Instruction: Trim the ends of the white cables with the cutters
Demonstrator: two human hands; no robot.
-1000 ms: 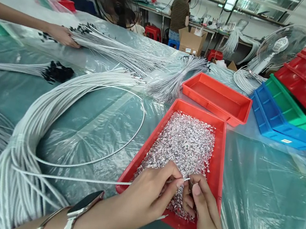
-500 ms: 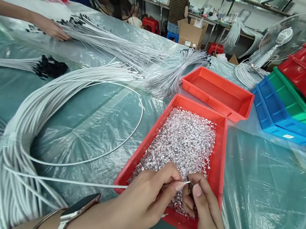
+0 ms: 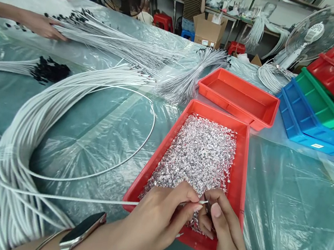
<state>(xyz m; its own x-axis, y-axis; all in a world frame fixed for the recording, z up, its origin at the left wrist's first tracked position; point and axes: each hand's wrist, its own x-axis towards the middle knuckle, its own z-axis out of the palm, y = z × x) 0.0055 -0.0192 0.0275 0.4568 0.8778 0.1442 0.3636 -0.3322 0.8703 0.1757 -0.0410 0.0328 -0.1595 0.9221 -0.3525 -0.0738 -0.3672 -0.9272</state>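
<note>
My left hand (image 3: 157,212) pinches a white cable (image 3: 94,200) close to its end, thumb and index finger together. The short bare tip points right, toward my right hand (image 3: 228,227). The fingers of that hand are curled at the tip, and a small dark thing shows between them, too hidden to name. Both hands hover over the front part of a red tray (image 3: 244,183) that holds many small shiny silver pieces (image 3: 196,151). From my left hand the cable runs back to a thick bundle of white cables (image 3: 23,132) on the left.
An orange-red tray (image 3: 236,106) stands behind, next to stacked blue, green and red crates (image 3: 331,104). Another person's hand (image 3: 47,26) touches black-tipped cables (image 3: 110,40) at the far left. A fan (image 3: 316,36) and a cardboard box (image 3: 208,29) are beyond the plastic-covered table (image 3: 292,212).
The view has shifted slightly. My hands stay over the tray's front, the cable tip still between them. The other person's hand has moved a little to the left.
</note>
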